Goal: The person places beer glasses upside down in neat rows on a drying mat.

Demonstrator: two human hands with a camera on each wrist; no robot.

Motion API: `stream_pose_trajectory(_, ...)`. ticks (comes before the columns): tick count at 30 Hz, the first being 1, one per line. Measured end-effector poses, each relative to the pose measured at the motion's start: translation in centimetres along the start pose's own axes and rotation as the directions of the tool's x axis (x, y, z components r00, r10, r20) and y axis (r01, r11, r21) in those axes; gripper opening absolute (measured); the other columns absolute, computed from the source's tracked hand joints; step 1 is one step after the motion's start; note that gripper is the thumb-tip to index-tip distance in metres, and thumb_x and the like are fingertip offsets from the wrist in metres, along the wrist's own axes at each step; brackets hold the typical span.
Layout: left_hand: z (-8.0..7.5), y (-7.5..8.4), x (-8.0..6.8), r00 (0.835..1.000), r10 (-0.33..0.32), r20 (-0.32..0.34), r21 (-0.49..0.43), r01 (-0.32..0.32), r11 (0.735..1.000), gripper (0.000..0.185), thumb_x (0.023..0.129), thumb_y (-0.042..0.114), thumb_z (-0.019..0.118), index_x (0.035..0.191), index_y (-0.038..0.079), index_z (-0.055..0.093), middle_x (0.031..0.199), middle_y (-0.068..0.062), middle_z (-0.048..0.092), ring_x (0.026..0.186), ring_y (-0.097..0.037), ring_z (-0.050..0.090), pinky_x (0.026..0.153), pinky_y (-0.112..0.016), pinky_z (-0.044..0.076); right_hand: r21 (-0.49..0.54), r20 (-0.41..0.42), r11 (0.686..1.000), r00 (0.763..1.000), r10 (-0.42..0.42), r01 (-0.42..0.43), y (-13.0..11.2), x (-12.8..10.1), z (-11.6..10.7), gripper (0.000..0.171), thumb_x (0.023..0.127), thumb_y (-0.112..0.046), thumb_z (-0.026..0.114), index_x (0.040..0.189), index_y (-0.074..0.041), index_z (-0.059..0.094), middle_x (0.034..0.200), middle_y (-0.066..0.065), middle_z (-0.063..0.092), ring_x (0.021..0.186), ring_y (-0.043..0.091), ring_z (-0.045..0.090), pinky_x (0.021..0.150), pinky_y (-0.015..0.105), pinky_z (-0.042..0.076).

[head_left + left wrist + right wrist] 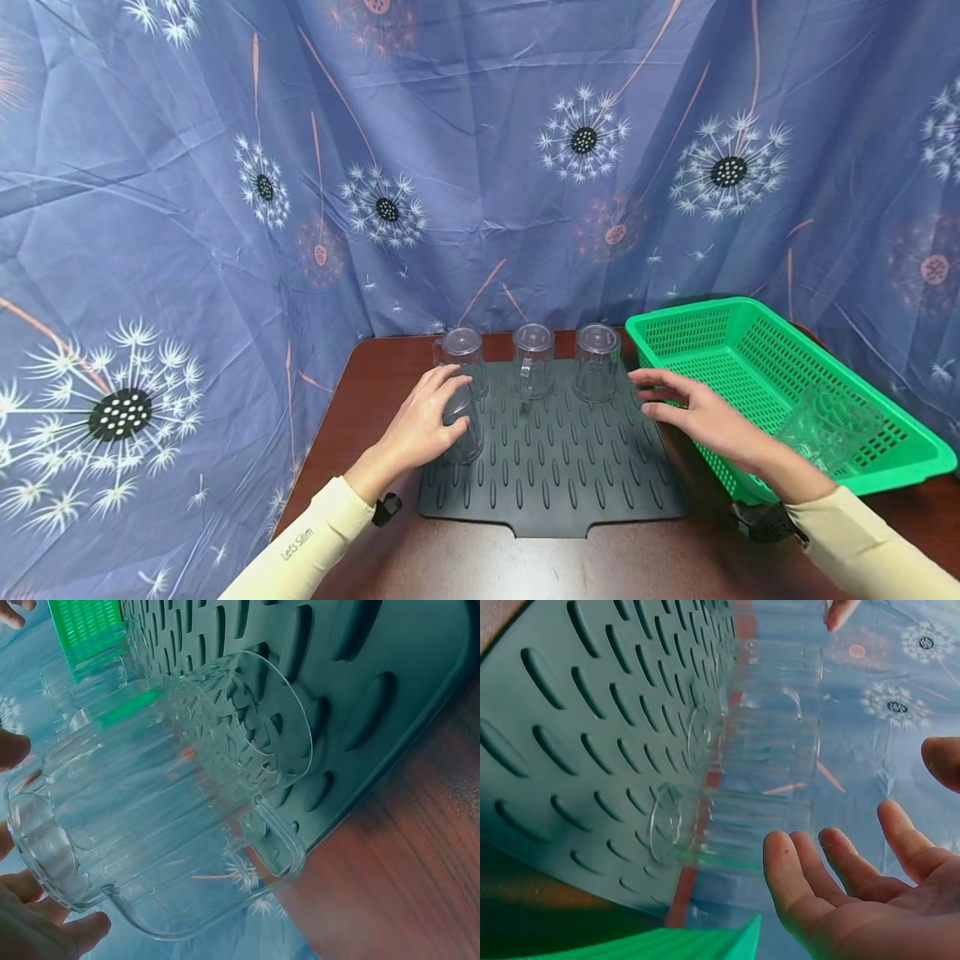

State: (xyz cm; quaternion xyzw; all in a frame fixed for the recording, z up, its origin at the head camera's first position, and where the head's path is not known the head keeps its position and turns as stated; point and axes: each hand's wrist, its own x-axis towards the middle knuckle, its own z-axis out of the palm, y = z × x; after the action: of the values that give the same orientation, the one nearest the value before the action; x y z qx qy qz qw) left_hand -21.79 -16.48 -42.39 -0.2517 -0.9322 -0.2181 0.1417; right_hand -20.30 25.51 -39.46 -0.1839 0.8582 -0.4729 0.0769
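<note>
A clear glass mug [468, 437] stands upside down at the front left of a dark ribbed mat [551, 475]. My left hand [427, 421] is over its upturned base, with fingers and thumb spread loosely about the rim. In the left wrist view the mug's handle [292, 862] points away from my fingers, and its mouth rests on the mat. My right hand [697, 412] hovers empty between the mat and a green basket [750, 312], fingers extended and parted. Nearest to it is an inverted glass mug [597, 367] at the back right.
Two more inverted glass mugs, one in the middle [533, 362] and one at the left [463, 346], line the mat's back edge. Clear glassware [832, 425] lies in the basket's near end. The brown table [480, 558] meets a blue dandelion-print curtain [465, 167] behind.
</note>
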Motion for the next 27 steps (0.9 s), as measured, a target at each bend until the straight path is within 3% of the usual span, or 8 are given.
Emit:
stream_pose_trajectory(7,0.1,0.6,0.2,0.989,0.105,-0.103,0.039,-0.101,0.994,0.050,0.084,0.017,0.074,0.132,0.013,0.062,0.146,-0.008,0.051,0.140,-0.029,0.045,0.116,-0.048,0.036,-0.067,-0.040,0.998,0.999,-0.013,0.010,-0.2,-0.4,-1.5,0.047,0.101,-0.036,0.061,0.145,-0.022,0.050,0.148,0.005,0.050,0.131,0.016,0.055,0.091,0.019,0.049)
stream_pose_trajectory(11,0.3,1.5,0.0,0.976,0.158,-0.148,0.014,-0.157,0.987,0.047,0.084,0.014,0.073,0.130,0.013,0.063,0.145,-0.005,0.053,0.138,-0.026,0.047,0.114,-0.045,0.039,-0.084,-0.058,0.996,0.998,-0.026,0.021,-0.2,-0.7,-2.4,0.048,0.102,-0.034,0.061,0.146,-0.022,0.049,0.150,0.007,0.048,0.124,-0.002,0.055,0.091,0.017,0.049)
stream_pose_trajectory(16,0.4,2.7,-0.4,0.958,0.225,-0.177,-0.031,-0.233,0.972,0.046,0.086,0.014,0.071,0.131,0.013,0.061,0.145,-0.005,0.053,0.136,-0.024,0.048,0.105,-0.045,0.047,-0.147,-0.092,0.989,0.996,-0.022,0.008,-0.1,-1.2,-3.8,0.049,0.102,-0.034,0.061,0.148,-0.023,0.047,0.151,0.006,0.047,0.118,-0.010,0.052,0.088,0.018,0.049)
stream_pose_trajectory(22,1.1,4.2,-0.7,0.959,0.258,-0.117,-0.077,-0.267,0.960,0.047,0.087,0.015,0.071,0.133,0.016,0.060,0.147,-0.001,0.050,0.138,-0.019,0.047,0.105,-0.041,0.047,-0.225,-0.119,0.974,0.993,-0.026,-0.001,0.2,-1.7,-5.6,0.049,0.102,-0.034,0.060,0.148,-0.024,0.047,0.150,0.008,0.047,0.109,-0.014,0.053,0.084,0.021,0.052)
stream_pose_trajectory(27,1.8,5.3,-0.9,0.975,0.221,0.014,-0.114,-0.218,0.969,0.048,0.089,0.018,0.071,0.135,0.019,0.058,0.149,0.001,0.047,0.140,-0.016,0.044,0.107,-0.040,0.046,-0.265,-0.116,0.964,0.993,-0.002,-0.029,0.9,-2.0,-6.7,0.052,0.102,-0.039,0.059,0.150,-0.025,0.045,0.153,0.012,0.043,0.111,-0.004,0.060,0.082,0.024,0.053)
